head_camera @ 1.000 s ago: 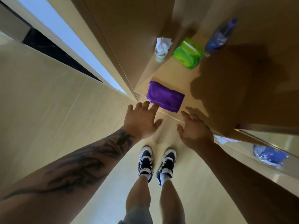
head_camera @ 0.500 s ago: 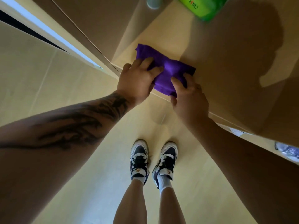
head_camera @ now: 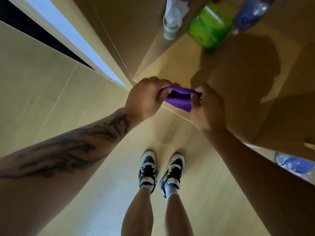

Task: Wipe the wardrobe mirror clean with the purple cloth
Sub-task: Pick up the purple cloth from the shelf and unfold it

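Observation:
The purple cloth (head_camera: 179, 99) hangs between both hands, lifted just above the front edge of the wooden desk (head_camera: 172, 68). My left hand (head_camera: 146, 97) pinches its left end and my right hand (head_camera: 208, 108) pinches its right end, fingers curled round the fabric. The cloth sags in a fold between them. A tall mirror strip (head_camera: 71, 36) with a pale frame runs diagonally along the wardrobe at the upper left, away from both hands.
On the desk behind the cloth stand a paper cup stuffed with tissue (head_camera: 172, 19), a green wipes pack (head_camera: 210, 26) and a blue water bottle (head_camera: 250, 13). Another plastic bottle (head_camera: 294, 165) lies lower right. My two feet in sneakers (head_camera: 162, 171) stand on the pale floor.
Both hands reached the cloth lying flat on the desk, gripped it, and have now lifted it off the surface toward me, holding it stretched between them.

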